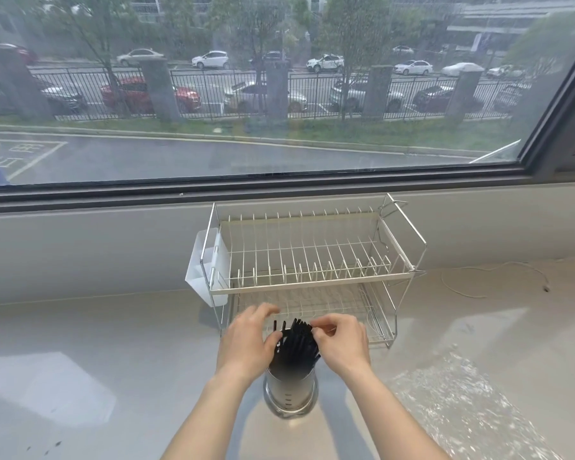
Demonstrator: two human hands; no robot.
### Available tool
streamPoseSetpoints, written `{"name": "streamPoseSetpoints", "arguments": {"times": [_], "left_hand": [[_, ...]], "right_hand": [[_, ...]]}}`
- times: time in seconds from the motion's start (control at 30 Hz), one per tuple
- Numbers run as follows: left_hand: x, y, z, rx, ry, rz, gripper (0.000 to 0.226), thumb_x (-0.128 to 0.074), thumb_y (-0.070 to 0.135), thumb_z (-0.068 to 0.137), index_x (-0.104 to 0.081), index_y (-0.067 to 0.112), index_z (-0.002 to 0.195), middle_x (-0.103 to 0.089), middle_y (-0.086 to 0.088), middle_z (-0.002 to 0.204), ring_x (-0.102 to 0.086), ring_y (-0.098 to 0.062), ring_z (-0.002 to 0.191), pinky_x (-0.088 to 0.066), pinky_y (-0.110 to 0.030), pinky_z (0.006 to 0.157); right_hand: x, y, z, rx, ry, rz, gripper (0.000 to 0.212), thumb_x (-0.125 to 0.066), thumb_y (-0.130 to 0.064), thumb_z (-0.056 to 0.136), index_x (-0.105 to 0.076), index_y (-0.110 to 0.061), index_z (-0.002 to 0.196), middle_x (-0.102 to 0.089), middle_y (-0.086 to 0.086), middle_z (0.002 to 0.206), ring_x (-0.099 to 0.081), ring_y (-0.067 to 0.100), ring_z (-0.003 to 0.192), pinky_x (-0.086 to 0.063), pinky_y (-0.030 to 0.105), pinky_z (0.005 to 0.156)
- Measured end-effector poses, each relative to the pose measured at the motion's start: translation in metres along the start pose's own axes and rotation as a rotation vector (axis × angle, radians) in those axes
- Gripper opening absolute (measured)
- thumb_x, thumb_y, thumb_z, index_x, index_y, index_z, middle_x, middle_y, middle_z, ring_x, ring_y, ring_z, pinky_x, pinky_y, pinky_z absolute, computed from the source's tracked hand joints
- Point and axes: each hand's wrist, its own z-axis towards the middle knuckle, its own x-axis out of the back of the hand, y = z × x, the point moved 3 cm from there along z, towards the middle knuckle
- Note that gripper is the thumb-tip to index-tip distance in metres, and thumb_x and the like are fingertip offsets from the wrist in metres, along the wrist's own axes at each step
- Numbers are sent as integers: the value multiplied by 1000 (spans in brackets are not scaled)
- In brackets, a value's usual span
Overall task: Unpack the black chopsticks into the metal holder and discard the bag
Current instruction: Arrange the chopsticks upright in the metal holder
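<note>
Chopsticks: black chopsticks (pixel 298 340) are standing bunched in the metal holder (pixel 291 390) on the desk (pixel 113 343), near the dish rack (pixel 312 260).
Left hand (pixel 246 340): curling loosely around the bundle, steadying it.
Right hand (pixel 341 340): fingertips are pinching at the tops, perhaps the bag; cannot tell.

A wide window (pixel 246 94) (daylit, parked cars outside) spans above the pale counter (pixel 97 327).

Soft grey daylight comes through the window (pixel 279 94) ahead of me; my arms throw faint shadows on the counter (pixel 113 343). Glare mottles its right side, and wide-angle bending curves the edges.
</note>
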Motion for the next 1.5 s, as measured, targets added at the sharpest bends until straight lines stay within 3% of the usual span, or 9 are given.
{"name": "streamPoseSetpoints", "arguments": {"times": [0.13,0.4,0.63,0.8,0.97,1.17,1.27,1.37,1.5], "left_hand": [[-7,15,13,-25,-91,99,29,-63,33,94,-66,43,121,-69,12,124,-61,-18,120,-48,-35,94],[4,12,21,104,38,6,13,-63,34,90,-69,38,101,-76,18,100,-70,-15,101,-55,-33,86],[62,30,31,127,362,-355,9,-76,23,83,-71,30,80,-70,20,70,-69,-2,73,-54,-24,71],[90,35,31,152,501,-1001,10,-82,15,84,-72,19,85,-77,0,84,-73,-11,77,-59,-24,74],[43,18,11,287,312,-1088,11,-82,12,82,-71,12,84,-75,-4,81,-68,-15,77,-54,-30,75],[-3,4,-11,101,51,-424,22,-77,17,82,-70,35,93,-72,23,95,-63,0,100,-49,-30,94],[-4,9,-5,-42,62,-275,36,-63,11,90,-67,37,115,-65,23,115,-56,-6,117,-43,-30,104],[-14,20,7,-135,-50,-157,36,-55,15,97,-66,34,125,-65,15,128,-53,-11,125,-39,-30,107],[-30,37,21,-209,-242,-8,35,-49,22,98,-68,34,126,-67,12,133,-53,-17,130,-42,-37,108]], "right_hand": [[0,-2,1,35,-2,-13,25,-66,-11,79,-79,-30,88,-75,-13,76,-70,5,75,-58,33,82],[3,0,3,50,11,-26,24,-67,-13,77,-76,-35,83,-74,-15,73,-70,6,73,-59,35,79],[13,1,4,13,91,89,7,-74,-30,83,-76,-31,89,-75,-16,83,-70,4,82,-58,37,84],[28,-7,5,-177,-2,794,22,-68,-27,94,-70,-13,110,-76,7,95,-72,19,73,-62,32,70],[50,-31,10,-150,69,1353,12,-66,-14,94,-66,-9,105,-73,10,86,-68,19,66,-63,26,62],[52,-31,8,128,322,711,12,-66,-15,94,-72,-17,105,-77,6,81,-71,17,67,-60,29,63],[24,-20,-7,238,245,323,18,-72,-18,88,-72,-28,103,-74,-5,74,-69,12,67,-57,30,70],[-7,0,-25,306,175,-6,20,-72,-22,84,-76,-30,102,-75,-13,92,-68,10,89,-54,31,83],[-11,17,-37,289,179,18,20,-73,-26,83,-80,-31,101,-70,-18,109,-63,1,104,-50,22,90]]}}
